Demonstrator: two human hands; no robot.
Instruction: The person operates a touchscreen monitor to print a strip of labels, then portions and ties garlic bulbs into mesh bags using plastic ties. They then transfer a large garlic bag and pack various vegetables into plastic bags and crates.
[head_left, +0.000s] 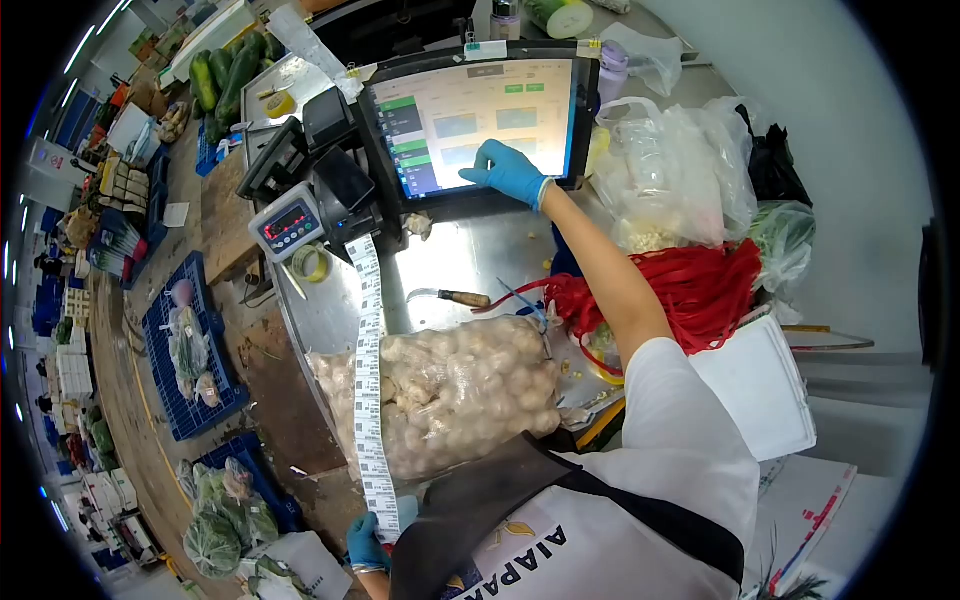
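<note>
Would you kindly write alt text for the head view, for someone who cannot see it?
A person's gloved right hand is at a lit screen; the gloved left hand holds the end of a long label strip passing over a bag of pale produce.

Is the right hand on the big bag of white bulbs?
No, the right hand is up at the lit screen, well apart from the bag.
</note>
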